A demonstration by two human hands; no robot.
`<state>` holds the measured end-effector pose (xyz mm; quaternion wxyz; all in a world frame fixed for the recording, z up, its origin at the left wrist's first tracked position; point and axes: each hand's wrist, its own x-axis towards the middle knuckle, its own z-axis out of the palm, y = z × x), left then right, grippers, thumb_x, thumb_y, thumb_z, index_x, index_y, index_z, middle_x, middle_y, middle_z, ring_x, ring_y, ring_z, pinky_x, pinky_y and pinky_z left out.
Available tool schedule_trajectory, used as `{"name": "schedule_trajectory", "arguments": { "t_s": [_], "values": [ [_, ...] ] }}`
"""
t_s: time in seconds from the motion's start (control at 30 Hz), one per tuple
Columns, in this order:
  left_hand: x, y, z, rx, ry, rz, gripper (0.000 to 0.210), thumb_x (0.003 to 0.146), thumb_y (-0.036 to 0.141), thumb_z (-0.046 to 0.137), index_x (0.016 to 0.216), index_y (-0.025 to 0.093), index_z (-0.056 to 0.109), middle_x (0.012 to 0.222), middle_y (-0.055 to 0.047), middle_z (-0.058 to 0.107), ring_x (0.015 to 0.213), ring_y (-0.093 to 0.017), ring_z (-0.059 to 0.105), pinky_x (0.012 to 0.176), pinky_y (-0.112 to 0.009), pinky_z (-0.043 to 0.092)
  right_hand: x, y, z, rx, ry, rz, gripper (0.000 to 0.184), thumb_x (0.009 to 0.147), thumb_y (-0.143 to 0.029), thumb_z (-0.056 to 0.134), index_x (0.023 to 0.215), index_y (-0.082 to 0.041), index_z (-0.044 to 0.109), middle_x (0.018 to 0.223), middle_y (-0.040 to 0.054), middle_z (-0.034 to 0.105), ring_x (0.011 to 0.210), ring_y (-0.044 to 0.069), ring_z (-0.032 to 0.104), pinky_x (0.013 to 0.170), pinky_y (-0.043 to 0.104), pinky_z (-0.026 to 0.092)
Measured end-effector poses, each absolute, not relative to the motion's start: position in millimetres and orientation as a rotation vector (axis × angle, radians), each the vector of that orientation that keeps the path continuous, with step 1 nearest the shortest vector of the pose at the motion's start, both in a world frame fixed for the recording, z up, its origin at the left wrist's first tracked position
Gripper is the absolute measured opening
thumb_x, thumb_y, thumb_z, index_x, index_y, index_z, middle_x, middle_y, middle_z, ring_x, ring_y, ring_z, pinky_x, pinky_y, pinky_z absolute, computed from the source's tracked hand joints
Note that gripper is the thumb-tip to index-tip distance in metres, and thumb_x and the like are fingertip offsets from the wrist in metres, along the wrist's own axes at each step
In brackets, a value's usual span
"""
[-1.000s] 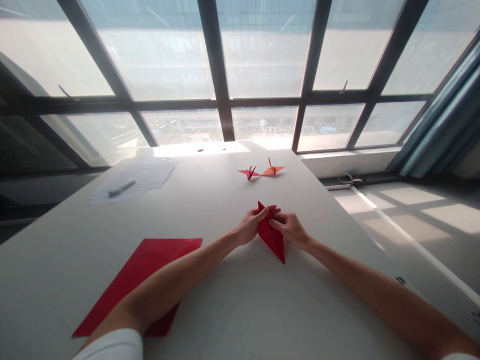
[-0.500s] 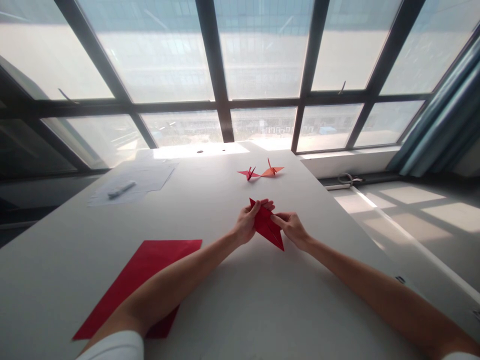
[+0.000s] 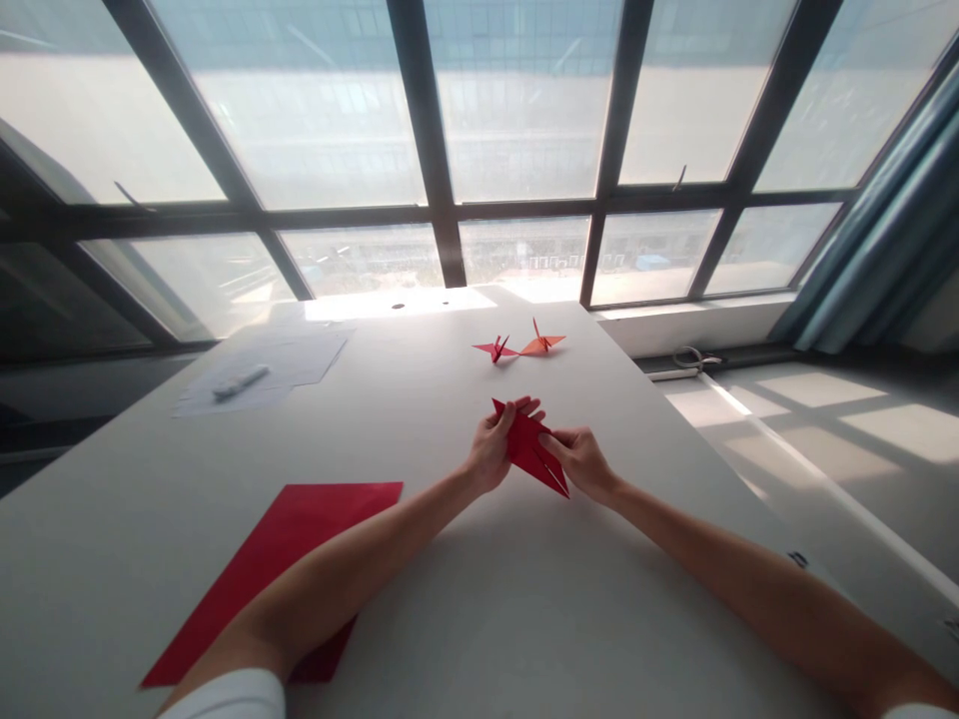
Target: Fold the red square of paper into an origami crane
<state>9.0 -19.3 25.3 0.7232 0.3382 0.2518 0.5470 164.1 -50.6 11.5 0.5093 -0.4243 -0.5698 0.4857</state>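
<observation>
At the far left of the white table [image 3: 450, 609], a pale, pen-like object [image 3: 241, 383] lies on several loose white sheets [image 3: 311, 361]. Nearer on the left is a flat red sheet [image 3: 300, 519], partly hidden by the left forearm [image 3: 337, 559] crossing over it. Right of that, the left hand [image 3: 488, 451] grips the folded red paper [image 3: 528, 445], its thumb pressed on the upper face and its fingers behind, their tips slightly apart and showing past the far edge. The folded paper is between the two hands, one corner pointing far left and a narrow slit running to its tip at the near right. Beyond it stand a red paper crane [image 3: 497, 350] and, just right, an orange paper crane [image 3: 545, 343], their neighbouring wing tips seeming to meet. The right hand [image 3: 584, 463] pinches the folded paper's right edge between thumb and forefinger, the other fingers curled together. Far right hangs a blue curtain [image 3: 861, 250].
</observation>
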Motion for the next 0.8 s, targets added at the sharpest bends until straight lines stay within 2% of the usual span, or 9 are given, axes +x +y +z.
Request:
{"name": "schedule_trajectory", "arguments": {
  "t_s": [0.23,0.37,0.43,0.53,0.6,0.7,0.8],
  "values": [
    [12.0,-21.4,26.4,0.747,0.565,1.246,0.037,0.083,0.041,0.071,0.109,0.014,0.068,0.126,-0.015,0.063,0.109,-0.028,0.064,0.098,-0.044,0.050,161.7,-55.2,16.1,-1.015,-1.422,1.321,0.038,0.072,-0.049,0.074,0.076,-0.011,0.075,0.065,0.0043,0.070,0.057,0.017,0.060,0.051,0.026,0.043],
    [10.1,-25.0,27.3,0.813,0.510,1.150,0.044,0.085,0.045,0.068,0.119,0.017,0.064,0.123,-0.015,0.064,0.099,-0.024,0.066,0.082,-0.037,0.054,162.5,-56.4,22.3,-0.993,-1.276,1.388,0.041,0.070,-0.049,0.076,0.082,-0.010,0.076,0.067,0.0096,0.073,0.059,0.021,0.066,0.056,0.030,0.050],
    [9.5,-27.4,26.4,0.900,0.499,1.042,0.044,0.083,0.042,0.071,0.116,0.014,0.065,0.110,-0.015,0.069,0.084,-0.021,0.067,0.070,-0.030,0.052,164.1,-55.2,24.0,-0.973,-1.215,1.385,0.042,0.069,-0.049,0.078,0.086,-0.010,0.076,0.068,0.0093,0.073,0.060,0.022,0.067,0.059,0.033,0.052],
    [10.4,-29.6,23.7,0.999,0.540,0.974,0.032,0.079,0.034,0.076,0.096,0.007,0.071,0.082,-0.011,0.070,0.063,-0.014,0.060,0.057,-0.025,0.044,165.8,-53.5,24.5,-0.946,-1.201,1.386,0.043,0.069,-0.049,0.078,0.088,-0.011,0.077,0.070,0.0092,0.073,0.062,0.023,0.068,0.061,0.034,0.054],
    [10.9,-28.7,22.2,1.002,0.569,0.993,0.028,0.078,0.033,0.076,0.088,0.006,0.072,0.072,-0.008,0.068,0.056,-0.012,0.056,0.051,-0.024,0.040,165.8,-53.6,24.5,-0.953,-1.201,1.407,0.042,0.068,-0.048,0.079,0.088,-0.011,0.077,0.071,0.0093,0.074,0.061,0.022,0.069,0.060,0.033,0.054],
    [8.8,-23.2,22.0,0.923,0.622,1.052,0.030,0.081,0.035,0.074,0.093,0.007,0.071,0.082,-0.012,0.071,0.064,-0.017,0.063,0.055,-0.026,0.047,165.3,-55.1,25.1,-1.005,-1.218,1.438,0.041,0.067,-0.046,0.080,0.086,-0.009,0.077,0.068,0.0095,0.073,0.058,0.021,0.068,0.056,0.031,0.053],
    [4.4,-15.7,23.2,0.800,0.675,1.153,0.030,0.081,0.031,0.074,0.100,0.008,0.070,0.101,-0.015,0.072,0.089,-0.022,0.068,0.076,-0.031,0.054,165.8,-56.1,26.2,-1.062,-1.251,1.461,0.040,0.067,-0.044,0.080,0.083,-0.008,0.076,0.067,0.0104,0.073,0.058,0.021,0.068,0.052,0.028,0.051]
  ]
}}
